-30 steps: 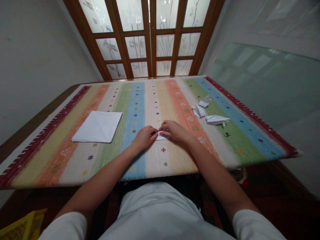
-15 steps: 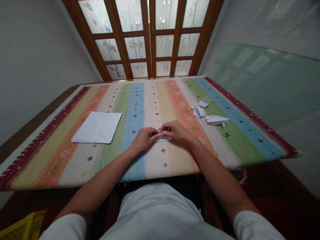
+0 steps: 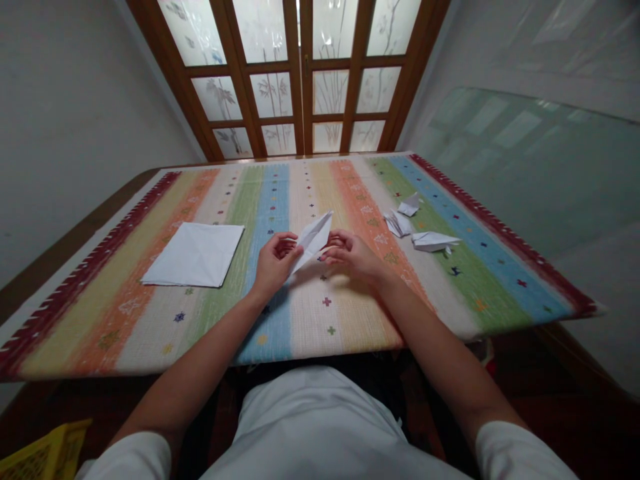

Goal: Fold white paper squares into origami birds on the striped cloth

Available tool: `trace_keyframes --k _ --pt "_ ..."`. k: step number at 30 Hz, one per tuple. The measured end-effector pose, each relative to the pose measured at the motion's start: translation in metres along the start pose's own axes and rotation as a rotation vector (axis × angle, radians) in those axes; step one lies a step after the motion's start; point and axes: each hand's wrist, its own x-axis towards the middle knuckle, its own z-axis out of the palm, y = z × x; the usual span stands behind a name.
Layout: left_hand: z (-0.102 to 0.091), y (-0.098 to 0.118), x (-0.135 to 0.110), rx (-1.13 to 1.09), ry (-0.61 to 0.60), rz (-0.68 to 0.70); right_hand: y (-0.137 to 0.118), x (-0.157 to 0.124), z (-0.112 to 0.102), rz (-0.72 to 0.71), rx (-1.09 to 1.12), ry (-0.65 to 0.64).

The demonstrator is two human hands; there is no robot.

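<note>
My left hand (image 3: 276,264) is closed on a folded white paper (image 3: 313,239), thumb on the near face and fingers behind it. The paper is a long, pointed shape, held tilted above the striped tablecloth with its tip up and to the right. Close to the paper's right edge is my right hand (image 3: 354,256), its fingers bent and apart, with nothing visible gripped in it. Whether its fingertips touch the paper is hard to see.
A stack of white square paper sheets (image 3: 194,255) lies on the left of the tablecloth (image 3: 345,327). Several folded paper figures (image 3: 433,241) sit at the right. A yellow plastic crate (image 3: 47,453) stands low at the left. Wooden glazed doors (image 3: 303,87) are beyond the table.
The folded paper has been lifted off the cloth and turned tip-up in my left hand. My right hand has let go of it and moved slightly right, its fingers spreading.
</note>
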Motion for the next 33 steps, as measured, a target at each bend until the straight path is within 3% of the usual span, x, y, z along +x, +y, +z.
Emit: trace_keyframes --k 5,15,21,25,33 --pt "0.006 0.003 -0.007 0.057 -0.106 0.010 0.017 0.006 0.020 -0.030 -0.058 0.032" --pt "0.008 0.007 -0.008 0.012 -0.186 0.000 0.013 0.004 0.019 -0.114 -0.046 0.054" --pt "0.008 0.005 -0.009 -0.050 -0.262 -0.062 0.021 0.007 0.017 -0.038 0.042 0.031" --pt "0.008 0.005 -0.010 -0.040 -0.269 -0.073 0.020 0.006 0.017 -0.008 0.000 0.030" --pt "0.010 0.010 -0.012 0.078 -0.202 -0.050 0.014 0.006 0.023 -0.113 -0.087 0.186"
